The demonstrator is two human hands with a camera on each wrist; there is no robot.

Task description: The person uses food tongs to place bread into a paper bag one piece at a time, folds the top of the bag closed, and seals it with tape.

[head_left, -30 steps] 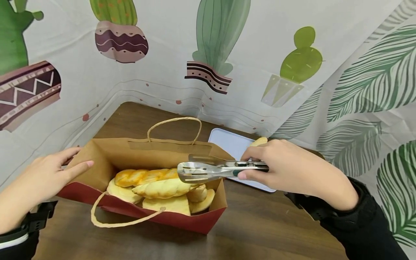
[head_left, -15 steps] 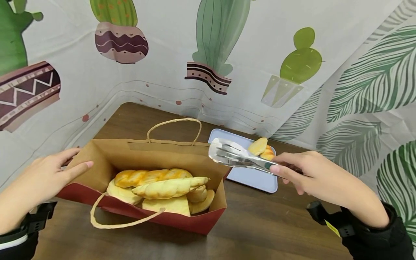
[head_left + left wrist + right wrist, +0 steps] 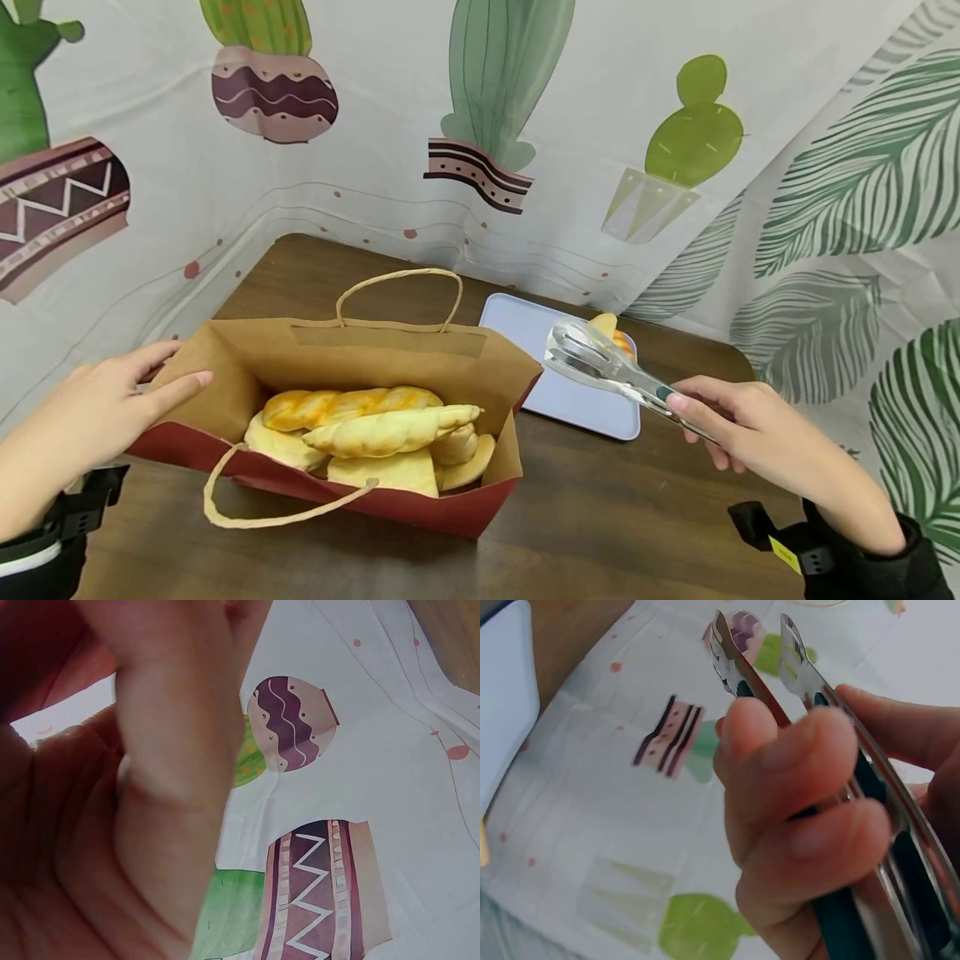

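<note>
A brown paper bag [image 3: 375, 350] with a red outside and rope handles stands open on the wooden table, holding several golden bread loaves [image 3: 382, 429]. My left hand [image 3: 153, 382] rests with straight fingers on the bag's left rim; the left wrist view shows only its palm [image 3: 135, 787] up close. My right hand [image 3: 705, 408] grips metal tongs [image 3: 600, 367] by their handles, fingers curled round them [image 3: 802, 810]. The tong tips, slightly parted and empty, hover over a pale blue tray [image 3: 525, 333], just in front of a bread roll [image 3: 609, 325] lying on it.
A cactus and leaf print curtain [image 3: 375, 125] closes off the table's back and right sides. Bare brown tabletop [image 3: 600, 533] lies in front of the bag and tray. The bag's near handle [image 3: 277, 517] droops over its front wall.
My right hand has carried the empty tongs from above the bag's bread rightward to over the tray. The left hand has stayed on the bag's rim.
</note>
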